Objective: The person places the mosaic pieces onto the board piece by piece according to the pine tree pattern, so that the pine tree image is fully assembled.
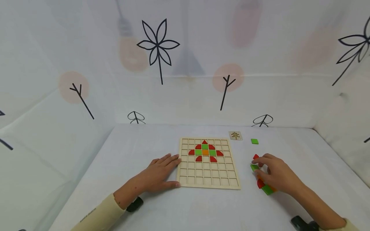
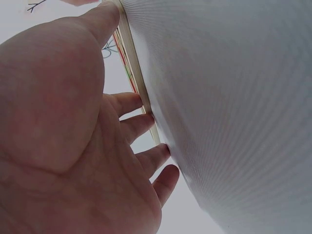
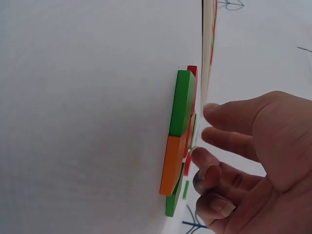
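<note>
A wooden grid board [image 1: 208,183] holds red, green and orange pieces forming a pattern in its upper half. My left hand [image 1: 159,175] rests flat at the board's left edge, thumb and fingertips touching it; the left wrist view shows the fingers [image 2: 131,127] against the board's side [image 2: 127,48]. My right hand [image 1: 277,173] hovers over loose pieces right of the board, fingers bent, partly hiding them. Among these are a green piece [image 1: 267,190] and a red one [image 1: 260,183]. The right wrist view shows a gap between the right hand [image 3: 243,156] and the green piece [image 3: 181,102] and orange piece [image 3: 170,163].
A small pattern card [image 1: 235,135] lies beyond the board's top right corner. To its right is a single green square [image 1: 254,141]. White cloth with printed plants hangs behind and at the sides of the white table [image 1: 138,138].
</note>
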Action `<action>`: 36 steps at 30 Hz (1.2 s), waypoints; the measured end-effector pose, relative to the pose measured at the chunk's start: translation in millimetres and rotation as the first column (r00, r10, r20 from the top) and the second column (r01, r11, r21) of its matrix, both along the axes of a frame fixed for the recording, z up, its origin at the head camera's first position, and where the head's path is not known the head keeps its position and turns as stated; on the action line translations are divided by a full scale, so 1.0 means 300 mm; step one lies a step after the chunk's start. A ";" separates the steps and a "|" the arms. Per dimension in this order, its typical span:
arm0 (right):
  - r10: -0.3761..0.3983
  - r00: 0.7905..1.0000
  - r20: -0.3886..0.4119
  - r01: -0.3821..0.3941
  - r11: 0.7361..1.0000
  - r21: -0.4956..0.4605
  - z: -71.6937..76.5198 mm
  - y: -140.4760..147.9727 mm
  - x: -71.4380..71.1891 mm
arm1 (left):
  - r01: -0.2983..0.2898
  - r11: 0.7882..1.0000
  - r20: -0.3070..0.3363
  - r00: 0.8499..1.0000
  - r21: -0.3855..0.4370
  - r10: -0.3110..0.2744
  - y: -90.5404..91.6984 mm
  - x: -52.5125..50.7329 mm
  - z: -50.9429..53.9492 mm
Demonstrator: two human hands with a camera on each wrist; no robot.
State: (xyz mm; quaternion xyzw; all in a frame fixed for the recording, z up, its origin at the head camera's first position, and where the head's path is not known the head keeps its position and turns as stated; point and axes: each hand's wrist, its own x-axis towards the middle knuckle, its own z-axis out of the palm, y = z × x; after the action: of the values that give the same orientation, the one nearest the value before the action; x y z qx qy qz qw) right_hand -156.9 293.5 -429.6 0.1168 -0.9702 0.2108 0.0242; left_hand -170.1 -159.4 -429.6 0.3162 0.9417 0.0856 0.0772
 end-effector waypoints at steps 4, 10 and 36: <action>0.018 1.000 -0.012 -0.018 1.000 0.000 -0.003 -0.004 -0.006 | -0.002 1.000 0.003 1.000 0.001 0.002 0.001 0.001 0.002; 0.064 0.997 -0.040 -0.064 0.998 -0.006 -0.009 0.003 -0.014 | -0.004 1.000 0.004 1.000 -0.001 0.004 0.001 0.002 0.002; 0.091 0.996 0.001 -0.091 0.992 -0.090 0.055 -0.130 -0.054 | 0.008 1.000 0.001 1.000 0.024 -0.008 -0.001 0.000 0.005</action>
State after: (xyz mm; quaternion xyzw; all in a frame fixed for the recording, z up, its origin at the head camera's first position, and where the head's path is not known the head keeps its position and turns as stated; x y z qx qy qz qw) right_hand -173.0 254.5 -413.1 0.1591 -0.9535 0.2554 0.0175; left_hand -170.1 -159.6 -428.1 0.3208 0.9393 0.0966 0.0741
